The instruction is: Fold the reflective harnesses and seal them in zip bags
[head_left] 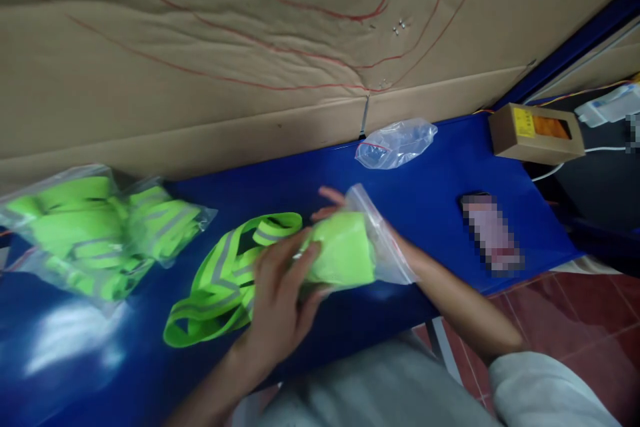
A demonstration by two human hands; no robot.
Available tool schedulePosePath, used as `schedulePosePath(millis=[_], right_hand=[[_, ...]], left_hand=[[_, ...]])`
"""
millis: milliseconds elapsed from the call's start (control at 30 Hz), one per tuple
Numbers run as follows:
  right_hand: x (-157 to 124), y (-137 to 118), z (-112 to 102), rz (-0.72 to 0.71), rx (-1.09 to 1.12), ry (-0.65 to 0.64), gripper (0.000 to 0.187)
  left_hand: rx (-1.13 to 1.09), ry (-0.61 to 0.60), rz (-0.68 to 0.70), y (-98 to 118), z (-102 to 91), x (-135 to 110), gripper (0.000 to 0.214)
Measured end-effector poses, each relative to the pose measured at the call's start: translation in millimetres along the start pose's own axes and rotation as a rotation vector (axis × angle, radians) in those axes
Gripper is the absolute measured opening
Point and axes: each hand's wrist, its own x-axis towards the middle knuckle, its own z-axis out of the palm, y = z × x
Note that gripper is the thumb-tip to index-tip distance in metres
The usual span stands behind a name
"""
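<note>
Reflective vest (343,257) roughly half inside zip bag (387,250); left hand (280,293) grip pinches fold, right hand (333,203) grip clasps bag; straps (220,287) trail over table (450,167).

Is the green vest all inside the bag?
Partly in: the vest has its folded end inside the clear bag, while its striped straps trail out onto the blue table.

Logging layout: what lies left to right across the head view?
Pile of bagged neon-green reflective straps, loose neon-green reflective strap, clear plastic bag stuffed with neon-green strap, brown cardboard box.
</note>
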Motion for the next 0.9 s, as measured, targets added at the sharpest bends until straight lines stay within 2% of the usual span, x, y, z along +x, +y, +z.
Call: schedulePosePath(millis=[67,100,133,167,233,300,367,500,667,767,833,900], right_hand=[[-4,-11,-29,-0.013,-0.093,0.261,0.033],[-5,-16,-40,0.026,-0.11,0.356,0.031],[-6,-19,-49,0.08,-0.112,0.385,0.031],[-7,-21,-53,0.137,-0.099,0.378,0.032],[-6,-21,-52,0.231,-0.041,0.257,0.034],[-4,-17,-43,0.269,0.017,0.14,0.034],[-2,-14,-33,0.268,0.056,0.095,0.031],[-5,-16,-22,0.203,0.071,0.135,0.029],[-9,-24,-27,0.116,0.002,0.27,0.031],[-6,-22,-29,0.147,-0.013,0.348,0.03],[-4,-18,-25,0.183,0.038,0.353,0.033],[-3,-11,-14,0.214,0.102,0.318,0.036]], left_hand=[[0.027,-0.042,0.01,1,13.5,-1,0.064],[0.047,-0.044,-0.012,-1,18.1,0,0.063],[0.073,-0.038,-0.047,-5,21.1,0,0.063],[0.099,-0.022,-0.082,-10,22.4,1,0.064],[0.143,0.014,-0.13,-21,21.3,2,0.067],[0.178,0.022,-0.152,-30,18.3,3,0.068],[0.211,0.013,-0.159,-35,15.9,4,0.067],[0.248,0.037,-0.11,-34,11.7,8,0.066],[0.267,0.071,-0.018,-28,4.7,31,0.068],[0.26,0.039,-0.113,-26,9.0,45,0.061],[0.255,0.033,-0.186,-23,15.9,46,0.054],[0.239,0.067,-0.196,-18,23.2,42,0.044]])
